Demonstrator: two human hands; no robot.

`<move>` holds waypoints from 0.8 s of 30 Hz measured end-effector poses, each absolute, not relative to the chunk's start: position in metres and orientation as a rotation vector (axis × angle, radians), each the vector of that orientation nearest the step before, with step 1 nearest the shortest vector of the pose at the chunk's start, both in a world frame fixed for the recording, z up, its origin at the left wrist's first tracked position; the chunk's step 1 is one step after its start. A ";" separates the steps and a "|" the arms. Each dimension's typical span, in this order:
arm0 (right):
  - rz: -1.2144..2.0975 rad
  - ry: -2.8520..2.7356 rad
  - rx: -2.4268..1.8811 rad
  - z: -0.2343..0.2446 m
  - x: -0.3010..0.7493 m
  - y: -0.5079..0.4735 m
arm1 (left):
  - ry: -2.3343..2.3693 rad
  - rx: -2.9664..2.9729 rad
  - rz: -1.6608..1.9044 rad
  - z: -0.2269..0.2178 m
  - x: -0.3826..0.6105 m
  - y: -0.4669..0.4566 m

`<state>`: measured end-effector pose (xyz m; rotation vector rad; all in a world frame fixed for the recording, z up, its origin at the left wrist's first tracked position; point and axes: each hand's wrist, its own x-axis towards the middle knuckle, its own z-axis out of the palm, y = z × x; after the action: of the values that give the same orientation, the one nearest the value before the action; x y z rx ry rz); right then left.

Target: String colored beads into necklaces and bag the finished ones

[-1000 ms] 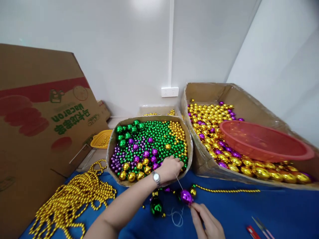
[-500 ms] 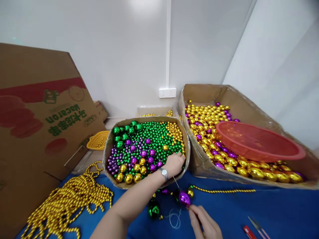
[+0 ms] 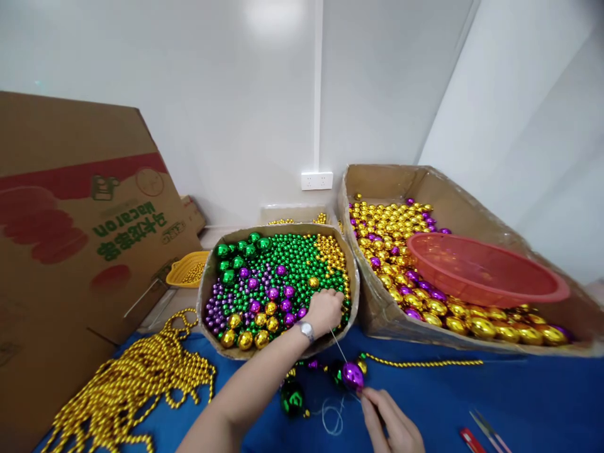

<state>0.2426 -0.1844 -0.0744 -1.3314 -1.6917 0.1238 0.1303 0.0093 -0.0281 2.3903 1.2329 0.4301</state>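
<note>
Your left hand (image 3: 323,310) lies curled among the green beads (image 3: 292,264) in the box (image 3: 278,228), its grip hidden; your right hand (image 3: 392,423) pinches the purple bead (image 3: 353,375).

Cramped at the back: 2 cardboard boxes, the bead box (image 3: 278,351) and the bigger box (image 3: 377,318), sit wall to wall. A red basin (image 3: 486,270) covers the bigger box's right half. Left is clogged by gold strands (image 3: 127,384) and a leaning carton (image 3: 70,220). Open blue cloth (image 3: 528,393) lies right, bar scissors (image 3: 476,431). A taut thread (image 3: 337,346) slants from the left hand (image 3: 323,309) to a purple ball (image 3: 352,374).
</note>
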 end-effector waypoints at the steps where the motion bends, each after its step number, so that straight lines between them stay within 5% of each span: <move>1: 0.114 -1.690 -1.347 -0.074 0.244 -0.185 | 1.243 2.350 0.468 -0.026 0.124 0.008; 9: 0.204 -1.723 -1.319 -0.072 0.241 -0.180 | 0.707 0.850 0.887 -0.019 0.069 -0.037; 24: 0.223 -1.757 -1.242 -0.070 0.227 -0.178 | 0.652 0.515 0.934 -0.023 0.052 -0.065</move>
<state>0.2266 -0.1778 -0.0696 -1.2416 -1.7572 0.2232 0.0517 -0.0646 -0.0226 0.5150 0.6523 0.9339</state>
